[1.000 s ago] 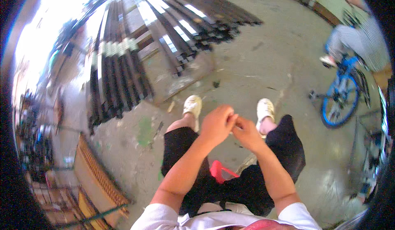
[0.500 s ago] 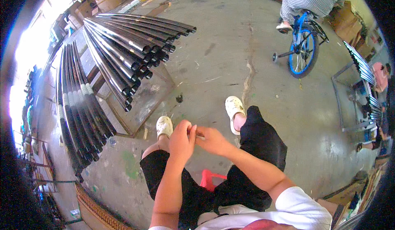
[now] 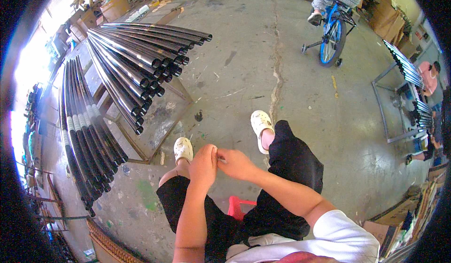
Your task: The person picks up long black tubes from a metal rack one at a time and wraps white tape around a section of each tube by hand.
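My left hand (image 3: 204,163) and my right hand (image 3: 233,163) meet in front of my knees, above the floor between my feet. Both are closed, with bent fingers touching at the tips. A small pale bit shows by the right fingertips, but whether it is a nail or a held thing I cannot make out. Below the hands are my black trousers (image 3: 293,178) and white clogs (image 3: 183,149). Part of a red plastic stool (image 3: 236,207) shows between my legs.
Dark metal tubes (image 3: 141,58) lie fanned on a metal rack at left, with more tubes (image 3: 87,122) beside them. A person rides a blue bicycle (image 3: 332,39) ahead. Another rack (image 3: 383,105) with tubes and people stands far right; cardboard (image 3: 392,220) lies lower right.
My hands have drawn closer together, with the left fingers now folded in against the right. The bicycle and its rider have moved farther off. The whole view has shifted slightly.
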`<state>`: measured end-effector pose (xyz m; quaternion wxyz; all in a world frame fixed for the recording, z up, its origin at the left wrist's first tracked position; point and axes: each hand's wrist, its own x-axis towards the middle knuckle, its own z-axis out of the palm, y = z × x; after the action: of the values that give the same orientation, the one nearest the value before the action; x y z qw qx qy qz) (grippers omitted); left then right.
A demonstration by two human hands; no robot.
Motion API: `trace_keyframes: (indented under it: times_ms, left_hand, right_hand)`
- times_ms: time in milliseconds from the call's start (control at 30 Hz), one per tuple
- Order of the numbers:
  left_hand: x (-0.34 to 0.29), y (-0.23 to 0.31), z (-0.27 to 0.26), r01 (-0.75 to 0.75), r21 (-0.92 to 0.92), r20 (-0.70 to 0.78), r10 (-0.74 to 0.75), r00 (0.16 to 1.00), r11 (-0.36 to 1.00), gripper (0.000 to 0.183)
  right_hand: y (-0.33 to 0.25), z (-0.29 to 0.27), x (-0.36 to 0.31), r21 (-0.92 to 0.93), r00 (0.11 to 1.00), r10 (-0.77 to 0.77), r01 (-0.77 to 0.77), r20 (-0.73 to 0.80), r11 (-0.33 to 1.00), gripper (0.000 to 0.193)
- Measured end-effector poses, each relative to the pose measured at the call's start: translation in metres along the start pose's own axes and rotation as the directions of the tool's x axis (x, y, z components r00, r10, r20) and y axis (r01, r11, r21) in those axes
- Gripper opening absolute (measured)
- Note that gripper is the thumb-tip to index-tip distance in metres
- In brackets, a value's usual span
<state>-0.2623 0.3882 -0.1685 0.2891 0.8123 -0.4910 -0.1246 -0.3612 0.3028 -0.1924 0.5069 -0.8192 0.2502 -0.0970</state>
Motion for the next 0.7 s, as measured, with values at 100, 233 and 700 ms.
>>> trace_keyframes:
  times_ms: [100,233,700]
  left_hand:
    - [0.000,0.000,0.001,0.067,-0.061,0.094,-0.061,0.994,0.996,0.020]
    - [-0.001,0.006,-0.003,-0.016,-0.023,0.018,0.017,1.000,1.000,0.020]
    - [0.000,-0.001,0.002,-0.027,-0.068,0.029,0.029,0.999,0.997,0.021]
  right_hand:
    - [0.005,0.003,-0.001,-0.042,1.000,0.009,-0.009,-0.007,0.999,0.026]
    - [0.004,0.003,-0.002,-0.062,1.000,0.001,-0.002,-0.012,0.998,0.026]
    - [-0.004,-0.001,-0.004,-0.071,0.999,0.039,-0.039,0.000,0.997,0.026]
